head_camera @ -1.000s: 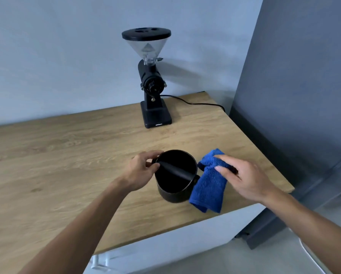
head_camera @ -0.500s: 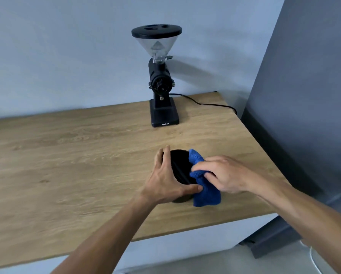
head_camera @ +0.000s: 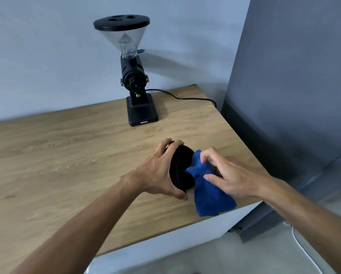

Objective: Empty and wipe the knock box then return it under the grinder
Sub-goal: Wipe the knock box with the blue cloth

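Note:
The black round knock box [head_camera: 180,171] is near the counter's front right corner, tipped so its mouth faces right. My left hand [head_camera: 158,172] grips its outer wall from the left, fingers over the top, thumb below. My right hand [head_camera: 228,175] holds a blue cloth [head_camera: 209,186]; the cloth's upper end is pushed into the box's mouth and the rest hangs down toward the counter edge. The black coffee grinder [head_camera: 135,76], with a clear hopper and black lid, stands at the back against the wall; the space in front of its base is bare.
The wooden counter [head_camera: 66,155] stretches left. The grinder's black power cord [head_camera: 185,96] runs right along the back and over the edge. A dark grey panel [head_camera: 294,95] stands close on the right. The counter's front edge lies just below the cloth.
The box has gone from upright to tipped on its side in my left hand. My right hand has brought the cloth from beside the box into its mouth.

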